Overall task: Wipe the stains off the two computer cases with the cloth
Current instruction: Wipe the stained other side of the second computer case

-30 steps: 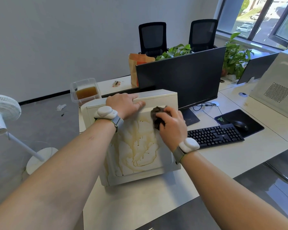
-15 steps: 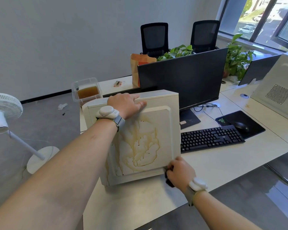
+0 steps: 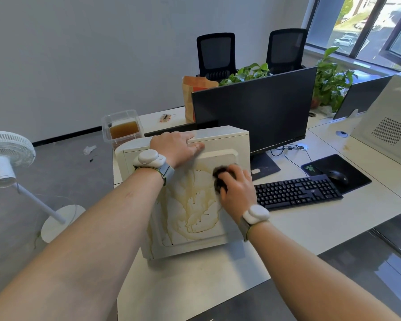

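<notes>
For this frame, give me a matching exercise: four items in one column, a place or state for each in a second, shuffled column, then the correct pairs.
Column one:
1. left hand
2. dark cloth
3. computer mouse
4. clear container

Column two:
A. lying on the black mouse pad
B. holding brown liquid, behind the stained computer case
C. resting on the case's top edge
D. gripped by the right hand against the case's side panel

Pairs: 1-C, 2-D, 3-A, 4-B

We are seeing bright daylight streaming from the window [image 3: 366, 31] at upper right. Wide-angle bending is curving the edges, and the right hand [image 3: 237, 188] is blurring slightly.
</notes>
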Available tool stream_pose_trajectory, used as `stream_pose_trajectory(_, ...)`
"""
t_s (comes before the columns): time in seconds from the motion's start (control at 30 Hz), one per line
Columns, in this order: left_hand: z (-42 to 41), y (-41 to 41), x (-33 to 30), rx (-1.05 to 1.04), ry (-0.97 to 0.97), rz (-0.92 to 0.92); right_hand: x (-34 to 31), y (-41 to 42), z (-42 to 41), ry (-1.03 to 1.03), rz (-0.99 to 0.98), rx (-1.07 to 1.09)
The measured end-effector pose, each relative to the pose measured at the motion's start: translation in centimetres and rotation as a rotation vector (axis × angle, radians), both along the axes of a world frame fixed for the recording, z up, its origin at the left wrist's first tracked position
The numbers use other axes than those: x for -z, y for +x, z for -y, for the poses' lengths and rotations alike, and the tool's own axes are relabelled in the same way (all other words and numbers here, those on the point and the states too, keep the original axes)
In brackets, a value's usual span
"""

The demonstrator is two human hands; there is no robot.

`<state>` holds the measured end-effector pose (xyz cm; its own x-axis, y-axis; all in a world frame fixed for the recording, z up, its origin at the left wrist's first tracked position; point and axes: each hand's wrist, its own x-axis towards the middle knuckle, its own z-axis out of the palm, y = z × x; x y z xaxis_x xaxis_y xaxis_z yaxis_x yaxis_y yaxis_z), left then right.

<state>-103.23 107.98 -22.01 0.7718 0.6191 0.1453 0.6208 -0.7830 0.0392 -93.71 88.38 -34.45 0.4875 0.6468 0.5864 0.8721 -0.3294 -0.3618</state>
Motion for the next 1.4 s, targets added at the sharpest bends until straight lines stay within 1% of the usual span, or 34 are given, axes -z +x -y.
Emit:
stream_pose_trajectory(0.17, 0.2, 0.1, -0.1, -0.001, 0.005, -0.009, 6.7, -0.7, 5.1, -0.181, -0.005, -0.069)
stream_pose_trajectory(0.27, 0.4, -0.1, -0.1, 0.004, 0.02, 0.007, 10.2, -1.3, 8.0, -0.391, -0.14, -0.055)
stream_pose_trajectory(0.3, 0.4, -0.1, -0.2, 0.005, 0.022, 0.007, 10.5, -1.6, 8.5, -0.433, -0.207, -0.025)
stream_pose_trajectory(0.33, 0.5, -0.2, -0.2, 0.005, 0.024, 0.01, 10.0, -1.9, 8.7, -0.422, -0.254, 0.009)
stream_pose_trajectory(0.4, 0.6, -0.3, -0.1, 0.012, 0.024, 0.016, 7.6, -2.2, 7.7, -0.251, -0.299, 0.051)
stream_pose_trajectory(0.53, 0.7, -0.3, -0.1, 0.01, 0.02, 0.007, -2.1, -1.5, 2.9, 0.141, -0.197, 0.065)
stream_pose_trajectory(0.57, 0.8, -0.3, -0.1, 0.01, 0.022, 0.008, -4.2, -1.0, 1.7, 0.2, -0.164, 0.07)
stream_pose_trajectory(0.63, 0.8, -0.5, 0.0, 0.007, 0.035, 0.029, -6.7, -0.2, -0.4, 0.23, -0.095, 0.067)
stream_pose_trajectory(0.73, 0.9, -0.8, 0.3, 0.009, 0.071, 0.049, -5.3, 0.2, -1.4, 0.096, -0.004, -0.018)
stream_pose_trajectory(0.83, 0.7, -0.8, 0.3, 0.015, 0.053, 0.036, -0.3, -0.6, 0.1, -0.022, 0.046, -0.048)
stream_pose_trajectory(0.9, 0.6, -0.5, 0.1, 0.008, 0.027, 0.025, 3.6, -1.5, 2.4, -0.086, 0.076, -0.104)
stream_pose_trajectory(0.97, 0.6, -0.3, 0.1, 0.004, 0.019, 0.017, 6.9, -2.0, 5.1, -0.252, 0.112, -0.172)
stream_pose_trajectory(1.03, 0.6, -0.1, 0.0, 0.013, 0.021, 0.014, 8.7, -2.3, 7.3, -0.536, 0.045, -0.202)
stream_pose_trajectory(1.1, 0.4, -0.1, -0.1, 0.011, 0.022, 0.018, 8.5, -2.6, 8.2, -0.788, -0.08, -0.165)
stream_pose_trajectory(1.13, 0.3, -0.2, 0.0, 0.009, 0.022, 0.019, 7.9, -2.6, 8.2, -0.872, -0.148, -0.131)
stream_pose_trajectory(1.17, 0.2, -0.2, 0.0, 0.011, 0.024, 0.02, 6.7, -2.7, 7.9, -0.881, -0.21, -0.087)
stream_pose_trajectory(1.2, 0.1, -0.1, 0.1, 0.013, 0.028, 0.019, 5.2, -2.6, 7.4, -0.825, -0.251, -0.037)
stream_pose_trajectory(1.23, 0.1, -0.1, 0.1, 0.015, 0.03, 0.02, 3.5, -2.5, 6.7, -0.708, -0.253, 0.008)
stream_pose_trajectory(1.3, 0.0, -0.1, 0.2, 0.014, 0.022, 0.018, 0.2, -1.8, 5.0, -0.374, -0.207, 0.072)
stream_pose_trajectory(1.37, -0.1, 0.0, 0.2, 0.007, 0.012, 0.011, -3.0, -0.8, 2.7, -0.086, -0.169, 0.064)
stream_pose_trajectory(1.4, -0.2, 0.0, 0.2, 0.002, 0.011, 0.007, -4.3, -0.2, 1.6, 0.006, -0.145, 0.039)
